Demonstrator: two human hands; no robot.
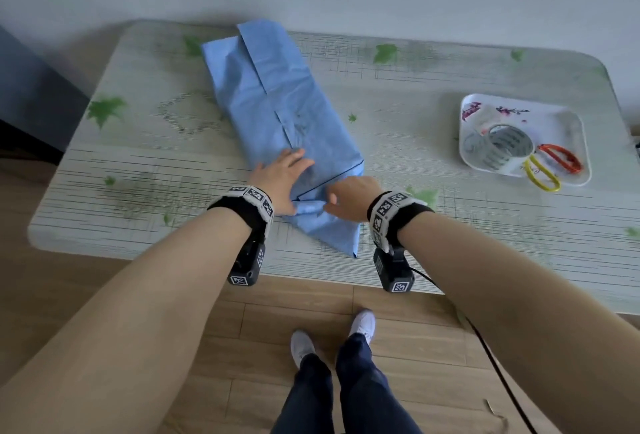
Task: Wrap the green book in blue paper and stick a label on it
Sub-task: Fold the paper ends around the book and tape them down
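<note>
Blue paper [277,98] lies folded lengthwise on the table [415,94], the green book unseen, presumably inside, so your left hand [280,179] presses flat-fingered to pin it while your right hand [349,198] pinches the near end flap for folding.

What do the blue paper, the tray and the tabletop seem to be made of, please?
The paper looks like thin matte sheet: it holds sharp creases and fine wrinkles. The tray is glossy white with printed flowers, probably melamine or glazed ceramic. The tabletop is smooth and pale with printed leaves, likely laminate or a vinyl cover.
</note>
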